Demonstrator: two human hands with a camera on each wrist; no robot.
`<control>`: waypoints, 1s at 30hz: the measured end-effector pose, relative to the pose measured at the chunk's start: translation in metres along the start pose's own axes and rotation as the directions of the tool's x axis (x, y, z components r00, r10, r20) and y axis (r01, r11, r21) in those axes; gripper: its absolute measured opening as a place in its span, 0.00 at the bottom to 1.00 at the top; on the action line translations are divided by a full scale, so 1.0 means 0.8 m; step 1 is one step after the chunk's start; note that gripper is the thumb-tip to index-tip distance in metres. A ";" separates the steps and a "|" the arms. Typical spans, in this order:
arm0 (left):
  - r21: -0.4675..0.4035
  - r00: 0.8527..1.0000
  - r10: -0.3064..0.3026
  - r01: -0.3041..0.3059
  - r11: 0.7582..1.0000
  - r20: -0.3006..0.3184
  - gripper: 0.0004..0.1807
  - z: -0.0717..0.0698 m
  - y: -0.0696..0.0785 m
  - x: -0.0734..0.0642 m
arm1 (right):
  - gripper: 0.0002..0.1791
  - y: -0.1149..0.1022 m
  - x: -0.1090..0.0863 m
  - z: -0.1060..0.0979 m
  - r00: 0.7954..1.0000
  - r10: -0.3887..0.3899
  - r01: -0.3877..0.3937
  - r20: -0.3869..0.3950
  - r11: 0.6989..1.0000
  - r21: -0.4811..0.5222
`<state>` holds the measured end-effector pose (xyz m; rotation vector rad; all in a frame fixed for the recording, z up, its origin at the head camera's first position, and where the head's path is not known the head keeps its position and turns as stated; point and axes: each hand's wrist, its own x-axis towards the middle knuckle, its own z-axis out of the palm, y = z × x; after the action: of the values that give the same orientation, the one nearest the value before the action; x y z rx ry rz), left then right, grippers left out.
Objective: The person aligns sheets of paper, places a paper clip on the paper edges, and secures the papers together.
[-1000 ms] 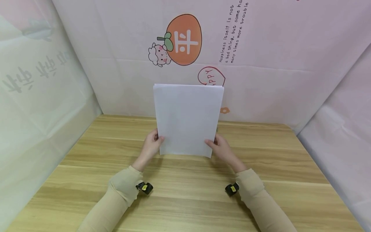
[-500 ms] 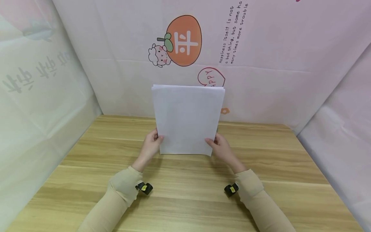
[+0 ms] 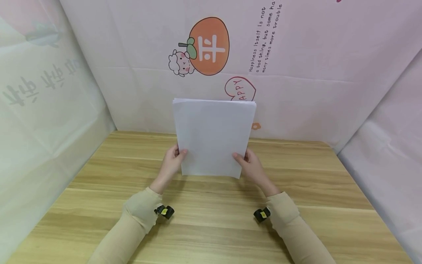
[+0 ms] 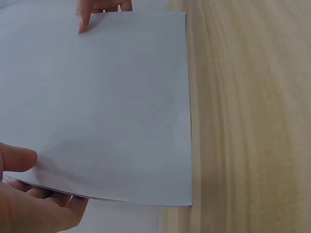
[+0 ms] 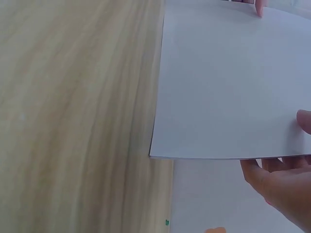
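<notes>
A stack of white paper (image 3: 212, 135) stands nearly upright over the middle of the table, its blank front facing me. At its top edge the sheets are slightly out of line with one another. My left hand (image 3: 171, 158) grips the lower left side, thumb on the front and fingers curled behind. On the opposite side my right hand (image 3: 252, 165) pinches the stack the same way. In the left wrist view the left fingers (image 4: 53, 206) show beneath the paper's edge. The right wrist view shows the right hand (image 5: 282, 184) wrapped around its own edge, partly out of frame.
Below the paper spreads a wood-grain table (image 3: 211, 227). A pale printed cloth (image 3: 313, 102) hangs behind it, with an orange fruit drawing (image 3: 211, 46) and lettering. White cloth walls (image 3: 43, 121) close in both sides. Small black cameras (image 3: 166, 212) sit at both wrists.
The top edge of the paper stack has dropped slightly in the head view. Both thumbs now rest a little higher on the front sheet. Both hands keep hold.
</notes>
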<state>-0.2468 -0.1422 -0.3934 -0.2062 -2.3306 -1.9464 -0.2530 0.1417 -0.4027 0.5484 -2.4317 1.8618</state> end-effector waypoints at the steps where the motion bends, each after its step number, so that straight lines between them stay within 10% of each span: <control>1: -0.005 1.000 0.004 -0.004 1.000 -0.003 0.22 0.000 0.002 0.000 | 0.22 -0.002 0.001 0.001 1.000 -0.003 0.004 -0.008 1.000 0.011; 30: -0.055 0.995 0.066 -0.071 0.996 -0.078 0.19 0.010 0.015 -0.002 | 0.23 -0.025 0.005 0.008 0.986 -0.081 0.093 -0.145 0.992 0.081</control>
<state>-0.2435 -0.1324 -0.3838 -0.2103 -2.1929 -1.9551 -0.2495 0.1304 -0.3850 0.5000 -2.2107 1.9099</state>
